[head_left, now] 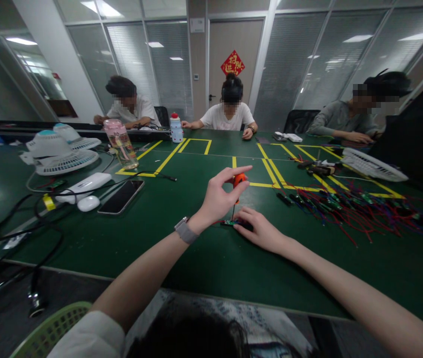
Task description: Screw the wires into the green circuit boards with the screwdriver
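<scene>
My left hand [223, 193] is closed round the orange handle of a screwdriver [240, 179], its index finger stretched out over the top. The screwdriver stands upright, its thin shaft running down to a small green circuit board [228, 223] on the table. Low on the table, my right hand [255, 226] has its fingers on the right end of this board and steadies it. A dark part of the board shows by the fingertips; the exact contact of the screwdriver's tip is too small to make out.
A heap of small circuit boards with red and blue wires [338, 204] lies to the right. On the left are a phone [122, 196], a white mouse [88, 203], cables, a pink-lidded bottle [121, 144] and white fans [64, 154]. Three people sit across the green table [181, 209].
</scene>
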### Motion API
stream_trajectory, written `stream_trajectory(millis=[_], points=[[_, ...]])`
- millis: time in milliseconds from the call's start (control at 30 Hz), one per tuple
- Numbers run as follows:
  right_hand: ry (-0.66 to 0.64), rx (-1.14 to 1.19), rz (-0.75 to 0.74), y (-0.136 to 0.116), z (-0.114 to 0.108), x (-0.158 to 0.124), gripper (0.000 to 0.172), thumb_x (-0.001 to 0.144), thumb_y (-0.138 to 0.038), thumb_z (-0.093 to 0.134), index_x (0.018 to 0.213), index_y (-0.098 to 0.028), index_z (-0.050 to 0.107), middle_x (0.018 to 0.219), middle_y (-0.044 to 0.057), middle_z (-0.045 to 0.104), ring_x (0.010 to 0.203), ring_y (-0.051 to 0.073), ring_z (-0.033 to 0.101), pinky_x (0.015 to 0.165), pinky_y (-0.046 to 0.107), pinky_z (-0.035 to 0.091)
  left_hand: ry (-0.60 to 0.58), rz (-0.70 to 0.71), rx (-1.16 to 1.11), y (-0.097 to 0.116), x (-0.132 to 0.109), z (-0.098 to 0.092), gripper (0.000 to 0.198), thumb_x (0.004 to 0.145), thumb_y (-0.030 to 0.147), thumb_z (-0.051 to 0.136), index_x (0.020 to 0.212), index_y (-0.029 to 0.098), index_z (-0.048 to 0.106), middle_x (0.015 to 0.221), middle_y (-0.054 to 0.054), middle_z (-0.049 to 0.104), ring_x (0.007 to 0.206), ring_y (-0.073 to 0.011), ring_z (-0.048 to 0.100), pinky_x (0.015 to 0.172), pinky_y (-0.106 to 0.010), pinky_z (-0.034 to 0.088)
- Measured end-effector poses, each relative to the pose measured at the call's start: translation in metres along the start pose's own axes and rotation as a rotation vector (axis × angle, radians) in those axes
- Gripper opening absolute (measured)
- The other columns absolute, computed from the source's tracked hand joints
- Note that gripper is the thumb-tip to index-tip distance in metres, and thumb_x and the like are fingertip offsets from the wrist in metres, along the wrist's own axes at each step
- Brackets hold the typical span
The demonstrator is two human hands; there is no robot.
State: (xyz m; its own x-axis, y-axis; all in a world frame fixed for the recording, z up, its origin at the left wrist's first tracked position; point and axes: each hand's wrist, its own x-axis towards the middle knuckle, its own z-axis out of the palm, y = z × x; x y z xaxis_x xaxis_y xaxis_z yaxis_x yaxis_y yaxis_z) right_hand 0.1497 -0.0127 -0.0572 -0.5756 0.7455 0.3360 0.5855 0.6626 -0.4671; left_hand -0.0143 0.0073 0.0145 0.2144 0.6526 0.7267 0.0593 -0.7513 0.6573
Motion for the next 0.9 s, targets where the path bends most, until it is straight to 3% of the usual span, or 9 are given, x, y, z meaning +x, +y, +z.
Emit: stream_trajectory(millis=[100, 200, 300, 400, 567, 733, 900], points=[[-0.004, -0.001, 0.004, 0.0001, 0.0003, 0.0001, 0.009, 0.089, -0.021, 0.053, 0.095, -0.019, 0.060, 0.088, 0.005, 0.055, 0.080, 0.018, 0.054, 0.075, 0.032, 0.046, 0.015, 0.036, 0.086, 0.0012, 0.0001, -0.0017, 0.023, 0.082, 0.021, 0.065, 0.104, 0.020, 0.069, 0.086, -0.002, 0.060, 0.077, -0.0116, 0.055, 0.074, -0.025, 0.048], [-0.004, -0.004, 0.003, 0.0006, 0.0007, 0.0001, 0.010, 0.090, -0.021, 0.053, 0.096, -0.019, 0.060, 0.088, 0.005, 0.055, 0.080, 0.018, 0.054, 0.074, 0.031, 0.046, -0.025, 0.001, -0.023, -0.0013, -0.0004, -0.0018, 0.026, 0.090, 0.023, 0.053, 0.112, 0.021, 0.066, 0.100, -0.005, 0.063, 0.086, -0.0134, 0.060, 0.078, -0.026, 0.049], [-0.004, -0.004, -0.004, 0.0007, 0.0007, 0.0000, 0.010, 0.090, -0.021, 0.053, 0.097, -0.018, 0.060, 0.087, 0.004, 0.054, 0.080, 0.018, 0.054, 0.073, 0.031, 0.046, -0.043, -0.091, -0.171, -0.0041, -0.0008, -0.0005, 0.033, 0.095, 0.023, 0.041, 0.122, 0.020, 0.059, 0.110, -0.007, 0.066, 0.084, -0.0130, 0.065, 0.072, -0.024, 0.051], [-0.005, -0.002, 0.000, 0.0001, 0.0001, -0.0001, 0.009, 0.089, -0.021, 0.053, 0.095, -0.018, 0.060, 0.087, 0.004, 0.054, 0.079, 0.018, 0.054, 0.073, 0.030, 0.045, 0.002, -0.133, -0.142, -0.0041, -0.0006, 0.0006, 0.031, 0.092, 0.024, 0.048, 0.121, 0.019, 0.059, 0.099, -0.005, 0.068, 0.075, -0.0113, 0.064, 0.068, -0.023, 0.050], [-0.011, 0.003, 0.007, -0.0001, -0.0001, -0.0002, 0.010, 0.089, -0.020, 0.053, 0.096, -0.018, 0.060, 0.089, 0.005, 0.054, 0.080, 0.018, 0.054, 0.073, 0.030, 0.045, 0.032, -0.051, 0.043, -0.0024, -0.0006, 0.0003, 0.019, 0.085, 0.028, 0.062, 0.101, 0.020, 0.067, 0.095, -0.003, 0.067, 0.081, -0.0125, 0.060, 0.077, -0.025, 0.049], [-0.021, -0.006, 0.004, 0.0014, 0.0010, 0.0000, 0.009, 0.089, -0.019, 0.053, 0.095, -0.018, 0.059, 0.086, 0.004, 0.053, 0.078, 0.018, 0.052, 0.072, 0.030, 0.044, -0.069, -0.092, -0.109, -0.0059, -0.0014, 0.0022, 0.028, 0.095, 0.027, 0.043, 0.115, 0.020, 0.061, 0.106, -0.006, 0.066, 0.089, -0.0146, 0.063, 0.079, -0.026, 0.050], [-0.018, -0.006, 0.004, 0.0019, 0.0012, -0.0001, 0.009, 0.089, -0.019, 0.053, 0.096, -0.018, 0.059, 0.088, 0.004, 0.053, 0.079, 0.018, 0.053, 0.073, 0.030, 0.044, -0.050, -0.092, -0.109, -0.0049, -0.0010, 0.0033, 0.025, 0.090, 0.024, 0.052, 0.114, 0.021, 0.062, 0.107, -0.006, 0.067, 0.087, -0.0145, 0.065, 0.074, -0.024, 0.052]])
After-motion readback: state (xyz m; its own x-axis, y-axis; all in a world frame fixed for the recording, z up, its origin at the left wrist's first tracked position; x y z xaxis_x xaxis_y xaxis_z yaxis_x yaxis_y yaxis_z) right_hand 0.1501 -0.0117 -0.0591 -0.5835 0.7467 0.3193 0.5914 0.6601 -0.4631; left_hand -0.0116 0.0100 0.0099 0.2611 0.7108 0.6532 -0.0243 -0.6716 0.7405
